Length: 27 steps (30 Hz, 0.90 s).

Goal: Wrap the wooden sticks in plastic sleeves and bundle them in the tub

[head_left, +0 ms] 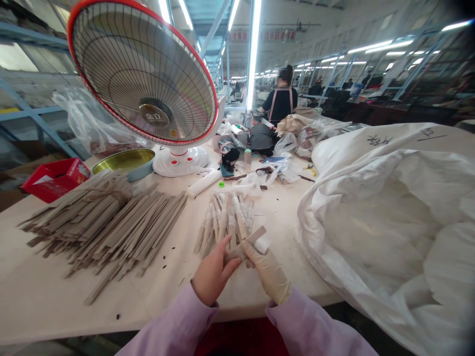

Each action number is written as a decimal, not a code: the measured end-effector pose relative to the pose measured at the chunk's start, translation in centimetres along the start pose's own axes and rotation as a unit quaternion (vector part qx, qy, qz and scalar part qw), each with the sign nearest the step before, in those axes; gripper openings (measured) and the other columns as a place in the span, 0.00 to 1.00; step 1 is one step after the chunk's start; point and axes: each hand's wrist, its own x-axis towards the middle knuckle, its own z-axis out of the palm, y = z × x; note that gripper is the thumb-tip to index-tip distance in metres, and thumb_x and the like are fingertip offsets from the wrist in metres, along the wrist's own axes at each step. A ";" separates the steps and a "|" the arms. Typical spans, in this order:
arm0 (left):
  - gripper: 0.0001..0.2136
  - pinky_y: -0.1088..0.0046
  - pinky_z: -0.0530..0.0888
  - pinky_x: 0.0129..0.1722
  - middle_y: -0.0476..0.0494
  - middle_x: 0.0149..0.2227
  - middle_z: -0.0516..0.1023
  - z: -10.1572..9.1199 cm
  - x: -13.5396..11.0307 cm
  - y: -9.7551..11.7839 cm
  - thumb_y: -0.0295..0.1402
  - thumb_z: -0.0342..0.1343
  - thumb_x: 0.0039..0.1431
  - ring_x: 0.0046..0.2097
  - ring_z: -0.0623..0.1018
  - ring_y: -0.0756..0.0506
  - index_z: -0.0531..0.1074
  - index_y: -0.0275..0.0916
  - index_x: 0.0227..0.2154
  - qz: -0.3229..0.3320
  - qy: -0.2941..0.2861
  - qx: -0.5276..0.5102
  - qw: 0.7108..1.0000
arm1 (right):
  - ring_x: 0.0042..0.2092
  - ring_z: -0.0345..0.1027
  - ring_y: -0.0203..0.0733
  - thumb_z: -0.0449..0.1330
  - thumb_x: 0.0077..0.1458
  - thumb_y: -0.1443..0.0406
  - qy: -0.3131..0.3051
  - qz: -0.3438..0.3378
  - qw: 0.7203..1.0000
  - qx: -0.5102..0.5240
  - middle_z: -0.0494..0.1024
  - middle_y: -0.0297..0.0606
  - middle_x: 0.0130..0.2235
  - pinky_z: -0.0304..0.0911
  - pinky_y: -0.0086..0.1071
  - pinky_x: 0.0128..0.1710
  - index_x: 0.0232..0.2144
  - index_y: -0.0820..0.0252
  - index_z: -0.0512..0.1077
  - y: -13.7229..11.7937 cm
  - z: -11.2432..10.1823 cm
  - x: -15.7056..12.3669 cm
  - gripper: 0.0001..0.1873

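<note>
A flat grey-brown strip [257, 234] slants up to the right between my hands, above the near part of the table. My bare left hand [214, 273] is closed on its lower end, with thumb and forefinger pinching it. In a pale thin glove, my right hand [270, 273] grips the strip farther along, its fingertips close to the left thumb. A small piece of white material [262, 244] shows beside the gloved fingers; I cannot tell whether it is held. Just beyond my hands lies a pile of strips wrapped in white material [222, 217].
Bare strips [141, 232] lie heaped at the left, beside a tied bundle [81, 210]. Behind stand a red box [55, 180], a metal basin [143, 170] and a large fan-shaped heater [148, 94]. A big white sack [311, 207] bulges over the right side. Clutter and a person [284, 101] are farther back.
</note>
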 end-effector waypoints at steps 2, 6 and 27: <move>0.19 0.74 0.68 0.24 0.50 0.22 0.71 -0.3 -0.2 -0.3 0.38 0.45 0.58 0.23 0.71 0.49 0.60 0.34 0.50 -0.006 -0.058 -0.079 0.995 | 0.21 0.54 0.31 0.65 0.39 0.54 0.038 -0.027 0.999 -0.013 0.64 0.29 0.18 0.51 0.27 0.21 0.17 0.62 0.67 -0.4 -0.2 -0.1 0.17; 0.14 0.76 0.62 0.23 0.53 0.18 0.62 -0.7 -0.4 -0.3 0.42 0.43 0.58 0.22 0.65 0.51 0.66 0.37 0.27 -0.006 0.032 -0.094 0.995 | 0.19 0.53 0.30 0.63 0.41 0.52 -0.007 -0.018 1.000 -0.020 0.62 0.29 0.16 0.50 0.27 0.20 0.15 0.62 0.65 -0.6 0.2 -0.8 0.20; 0.14 0.75 0.63 0.26 0.48 0.22 0.72 -0.8 -0.4 -1.0 0.40 0.42 0.60 0.26 0.72 0.48 0.68 0.39 0.26 0.000 0.118 0.057 0.991 | 0.16 0.48 0.28 0.65 0.41 0.55 -0.034 0.050 0.982 0.176 0.56 0.25 0.13 0.48 0.26 0.16 0.12 0.60 0.61 0.2 1.6 0.4 0.21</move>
